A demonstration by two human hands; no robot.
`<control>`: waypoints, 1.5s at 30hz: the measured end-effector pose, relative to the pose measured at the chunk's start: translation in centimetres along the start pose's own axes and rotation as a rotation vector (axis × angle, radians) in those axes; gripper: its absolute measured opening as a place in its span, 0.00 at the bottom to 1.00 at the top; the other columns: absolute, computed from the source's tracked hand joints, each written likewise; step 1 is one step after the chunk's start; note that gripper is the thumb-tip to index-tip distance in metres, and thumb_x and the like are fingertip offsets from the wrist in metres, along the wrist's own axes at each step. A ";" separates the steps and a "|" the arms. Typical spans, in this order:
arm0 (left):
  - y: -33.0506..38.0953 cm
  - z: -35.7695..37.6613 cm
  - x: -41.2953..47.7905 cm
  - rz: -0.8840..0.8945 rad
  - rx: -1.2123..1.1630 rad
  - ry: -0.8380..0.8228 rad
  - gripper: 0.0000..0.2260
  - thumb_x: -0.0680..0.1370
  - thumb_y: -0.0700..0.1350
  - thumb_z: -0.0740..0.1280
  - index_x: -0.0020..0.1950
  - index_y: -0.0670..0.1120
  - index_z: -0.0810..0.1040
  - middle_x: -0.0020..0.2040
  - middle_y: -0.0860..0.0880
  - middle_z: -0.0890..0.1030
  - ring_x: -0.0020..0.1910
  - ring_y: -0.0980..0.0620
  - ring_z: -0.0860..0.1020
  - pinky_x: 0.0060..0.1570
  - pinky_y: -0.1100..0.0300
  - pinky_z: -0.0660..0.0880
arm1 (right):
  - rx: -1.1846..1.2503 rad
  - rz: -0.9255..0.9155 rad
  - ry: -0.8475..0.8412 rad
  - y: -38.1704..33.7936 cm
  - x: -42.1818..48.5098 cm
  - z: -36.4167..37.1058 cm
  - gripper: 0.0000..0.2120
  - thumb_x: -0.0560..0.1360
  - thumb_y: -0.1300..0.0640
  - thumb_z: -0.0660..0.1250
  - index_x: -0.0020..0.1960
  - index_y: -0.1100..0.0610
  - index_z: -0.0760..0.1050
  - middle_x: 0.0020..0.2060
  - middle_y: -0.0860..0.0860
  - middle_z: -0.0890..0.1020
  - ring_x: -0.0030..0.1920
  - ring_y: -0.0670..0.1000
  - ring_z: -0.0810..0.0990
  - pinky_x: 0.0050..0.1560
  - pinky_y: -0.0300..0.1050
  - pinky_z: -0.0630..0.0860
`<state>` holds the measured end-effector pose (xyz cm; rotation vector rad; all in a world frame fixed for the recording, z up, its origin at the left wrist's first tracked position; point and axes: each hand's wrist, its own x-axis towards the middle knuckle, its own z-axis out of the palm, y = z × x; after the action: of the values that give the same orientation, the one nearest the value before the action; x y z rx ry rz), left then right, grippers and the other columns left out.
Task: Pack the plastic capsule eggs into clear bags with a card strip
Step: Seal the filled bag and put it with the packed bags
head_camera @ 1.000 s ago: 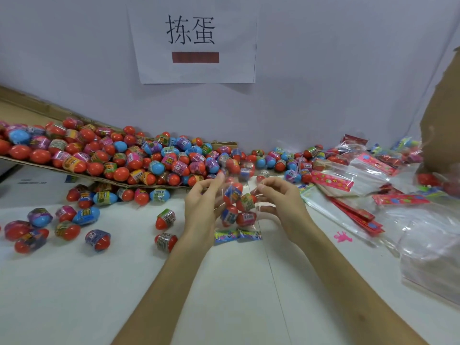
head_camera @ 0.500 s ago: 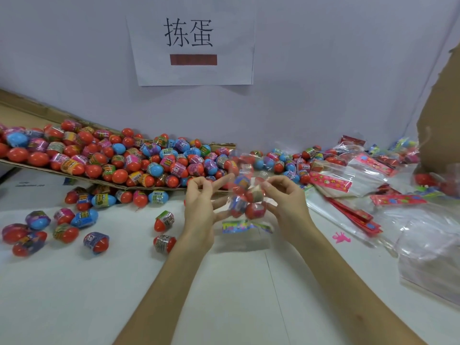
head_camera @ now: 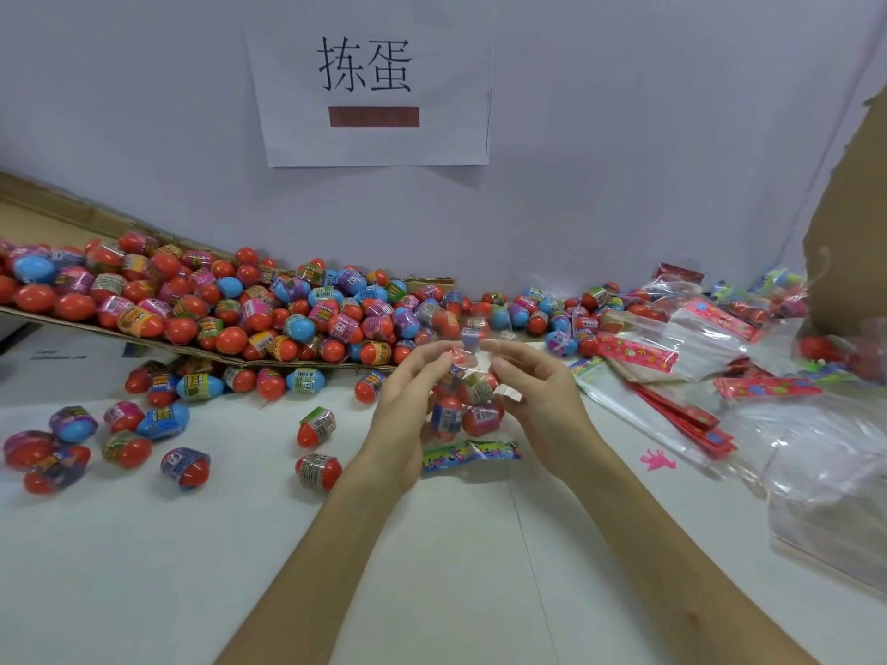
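We see a clear bag of red and blue eggs, card strip lowest, between our left hand and right hand, both pinching its top.

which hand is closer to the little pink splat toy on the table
Right. The right hand is beside the pink splat toy, just left of it; the left hand lies farther left, beyond the bag.

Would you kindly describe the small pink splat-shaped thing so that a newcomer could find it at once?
Start at the white table and go to the right of the right hand, toward the stack of red card strips. Just in front of that stack lies the pink splat, flat and alone on bare tabletop. It is the only bright pink, ragged-edged shape there, unlike the round eggs and straight strips.
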<state>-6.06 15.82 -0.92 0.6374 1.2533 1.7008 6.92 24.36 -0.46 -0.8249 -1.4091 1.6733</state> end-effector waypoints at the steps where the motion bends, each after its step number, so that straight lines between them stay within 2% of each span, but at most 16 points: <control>1: 0.0 0.0 -0.1 0.007 -0.020 -0.014 0.09 0.84 0.49 0.67 0.52 0.59 0.86 0.54 0.51 0.87 0.53 0.49 0.87 0.47 0.46 0.85 | 0.017 0.001 -0.001 -0.1 0.0 0.1 0.09 0.81 0.63 0.65 0.54 0.56 0.84 0.52 0.53 0.86 0.52 0.54 0.85 0.50 0.51 0.82; 4: 0.3 -0.1 -0.4 0.019 -0.073 -0.072 0.11 0.85 0.45 0.64 0.57 0.55 0.86 0.58 0.49 0.86 0.57 0.46 0.86 0.50 0.46 0.84 | 0.068 0.010 0.021 -0.2 -0.1 0.2 0.10 0.81 0.65 0.65 0.53 0.58 0.84 0.51 0.57 0.85 0.51 0.55 0.82 0.51 0.54 0.81; 7: 0.4 0.2 -0.8 0.004 -0.124 -0.150 0.13 0.86 0.45 0.61 0.59 0.54 0.86 0.61 0.47 0.85 0.61 0.45 0.84 0.58 0.43 0.82 | 0.056 -0.019 0.035 -0.1 -0.1 0.3 0.10 0.82 0.65 0.63 0.53 0.61 0.83 0.54 0.61 0.83 0.53 0.56 0.81 0.56 0.59 0.80; 9: 0.5 0.3 -0.9 -0.017 -0.162 -0.206 0.13 0.86 0.45 0.60 0.59 0.53 0.85 0.61 0.47 0.85 0.61 0.45 0.84 0.56 0.46 0.83 | 0.092 -0.036 0.046 -0.1 -0.2 0.5 0.12 0.82 0.64 0.62 0.49 0.59 0.84 0.52 0.60 0.84 0.51 0.53 0.84 0.47 0.54 0.84; 11: 0.6 0.3 -1.0 -0.031 -0.166 -0.267 0.12 0.86 0.46 0.59 0.57 0.52 0.83 0.60 0.46 0.84 0.60 0.45 0.83 0.55 0.46 0.82 | 0.147 -0.040 0.066 -0.2 -0.3 0.5 0.14 0.82 0.64 0.63 0.44 0.57 0.84 0.48 0.56 0.85 0.46 0.50 0.86 0.39 0.46 0.82; 14: 0.7 0.4 -1.4 -0.032 -0.137 -0.376 0.09 0.84 0.49 0.61 0.58 0.51 0.80 0.62 0.44 0.82 0.62 0.44 0.81 0.62 0.39 0.77 | 0.195 -0.053 0.072 -0.4 -0.4 0.4 0.13 0.78 0.67 0.66 0.39 0.55 0.83 0.43 0.52 0.85 0.43 0.48 0.85 0.37 0.44 0.81; 17: 0.7 0.5 -1.7 0.006 -0.067 -0.454 0.07 0.82 0.45 0.68 0.60 0.50 0.80 0.64 0.40 0.80 0.61 0.42 0.81 0.57 0.42 0.80 | 0.246 -0.006 0.097 -0.5 -0.3 0.4 0.11 0.74 0.67 0.71 0.39 0.53 0.83 0.45 0.53 0.85 0.47 0.53 0.84 0.40 0.48 0.81; 20: 0.9 0.6 -1.8 0.017 -0.069 -0.444 0.05 0.82 0.41 0.66 0.56 0.49 0.80 0.65 0.39 0.80 0.60 0.41 0.81 0.53 0.45 0.81 | 0.268 0.001 0.097 -0.5 -0.3 0.3 0.12 0.76 0.69 0.67 0.41 0.55 0.83 0.47 0.57 0.84 0.47 0.56 0.83 0.40 0.49 0.81; 24: 1.2 0.5 -2.0 0.012 -0.086 -0.424 0.07 0.82 0.40 0.64 0.49 0.49 0.81 0.64 0.38 0.81 0.59 0.42 0.82 0.51 0.44 0.81 | 0.285 -0.025 0.051 -0.8 -0.4 0.2 0.17 0.75 0.70 0.63 0.37 0.54 0.82 0.42 0.54 0.83 0.46 0.55 0.82 0.39 0.47 0.80; 27: 1.3 0.7 -2.3 0.004 -0.122 -0.447 0.09 0.81 0.42 0.63 0.44 0.49 0.81 0.60 0.42 0.83 0.57 0.44 0.83 0.46 0.49 0.81 | 0.312 -0.017 0.042 -0.9 -0.5 0.1 0.14 0.74 0.71 0.61 0.39 0.57 0.80 0.49 0.61 0.80 0.50 0.60 0.79 0.44 0.50 0.78; 30: 1.2 0.8 -2.4 0.013 -0.144 -0.461 0.12 0.81 0.40 0.61 0.42 0.49 0.81 0.67 0.38 0.79 0.60 0.42 0.80 0.51 0.47 0.79 | 0.367 0.001 -0.020 -1.0 -0.5 0.1 0.12 0.73 0.71 0.59 0.39 0.58 0.76 0.52 0.64 0.76 0.53 0.62 0.75 0.47 0.52 0.75; 33: 1.2 0.9 -2.5 0.009 -0.174 -0.482 0.11 0.78 0.40 0.61 0.40 0.48 0.81 0.71 0.43 0.78 0.65 0.41 0.79 0.49 0.50 0.81 | 0.415 -0.012 -0.093 -1.2 -0.7 -0.1 0.15 0.72 0.70 0.57 0.34 0.55 0.74 0.44 0.59 0.77 0.48 0.59 0.76 0.45 0.51 0.75; 37: 1.0 0.9 -2.5 0.015 -0.198 -0.520 0.14 0.79 0.40 0.59 0.37 0.47 0.81 0.73 0.46 0.77 0.72 0.39 0.74 0.53 0.49 0.80 | 0.445 -0.031 -0.164 -1.1 -0.9 -0.1 0.09 0.66 0.64 0.61 0.30 0.54 0.74 0.40 0.54 0.81 0.43 0.54 0.80 0.43 0.49 0.78; 41: 0.9 1.0 -2.6 0.018 -0.230 -0.550 0.15 0.77 0.39 0.58 0.36 0.46 0.80 0.75 0.47 0.76 0.72 0.40 0.75 0.54 0.48 0.80 | 0.528 -0.007 -0.163 -0.9 -0.8 0.0 0.09 0.65 0.65 0.61 0.29 0.55 0.73 0.39 0.54 0.78 0.41 0.54 0.79 0.40 0.48 0.79; 45: 0.6 1.1 -2.6 0.017 -0.255 -0.549 0.14 0.76 0.41 0.58 0.34 0.46 0.80 0.75 0.47 0.75 0.73 0.41 0.75 0.61 0.44 0.78 | 0.562 0.007 -0.134 -0.9 -0.9 0.1 0.08 0.66 0.64 0.62 0.29 0.56 0.71 0.39 0.55 0.75 0.40 0.54 0.79 0.38 0.47 0.80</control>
<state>-4.19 14.01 0.31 0.8828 0.6362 1.5207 7.36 23.59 0.44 -0.4036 -0.9345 2.0195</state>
